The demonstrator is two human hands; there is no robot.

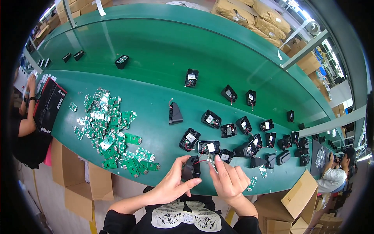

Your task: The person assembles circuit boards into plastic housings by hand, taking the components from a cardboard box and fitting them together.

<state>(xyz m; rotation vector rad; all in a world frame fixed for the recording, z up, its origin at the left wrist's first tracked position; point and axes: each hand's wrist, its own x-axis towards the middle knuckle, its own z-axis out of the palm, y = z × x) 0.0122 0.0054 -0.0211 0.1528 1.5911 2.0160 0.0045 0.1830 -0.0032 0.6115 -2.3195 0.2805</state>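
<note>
My left hand (171, 182) is closed around a black plastic housing (191, 167) near the table's front edge, thumb along its lower side. A thin red wire (201, 160) runs out of the housing toward my right hand (232, 181). There, thumb and forefinger pinch together at the wire's end; a small pale bit shows at the fingertips, too small to name. Just beyond both hands lies an open black housing (209, 147) with a white square inside. Another open housing (189, 139) with a red wire rests behind my left hand.
Green circuit boards (111, 128) lie heaped at the left. More black housings (245, 149) crowd the right, and several sit on the green conveyor belt (156, 50). Cardboard boxes (78, 175) stand below the table edge. One person (27, 117) is at far left, another (335, 175) at far right.
</note>
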